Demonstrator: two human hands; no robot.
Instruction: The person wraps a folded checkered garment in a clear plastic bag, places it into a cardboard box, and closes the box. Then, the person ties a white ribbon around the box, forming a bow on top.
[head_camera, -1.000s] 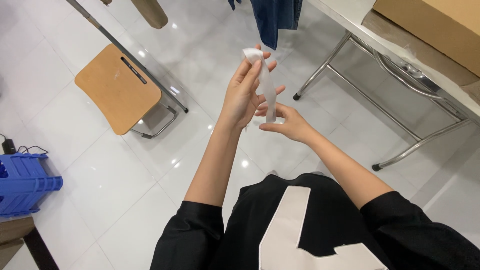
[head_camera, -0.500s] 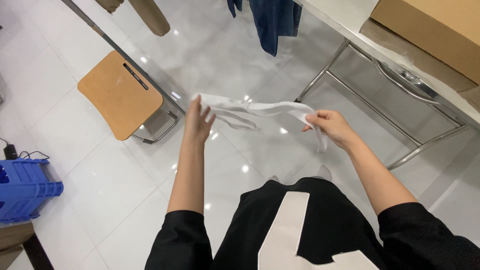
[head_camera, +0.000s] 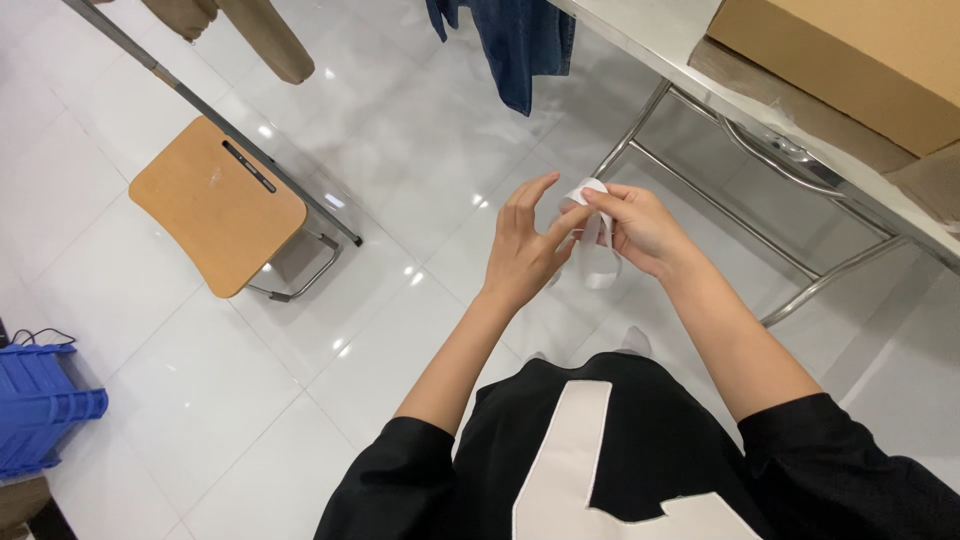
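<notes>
I hold the white strip (head_camera: 597, 250) pinched in my right hand (head_camera: 635, 232), thumb and forefinger pressed together on its folded top, while its free end hangs straight down below that grip in a loop. My left hand (head_camera: 520, 250) sits just beside it, fingers spread, its fingertips touching the strip's top from the left, so both hands are equally near. The worktop (head_camera: 700, 70) edge lies to the right of the strip; the chair (head_camera: 215, 205) stands well apart on the left.
</notes>
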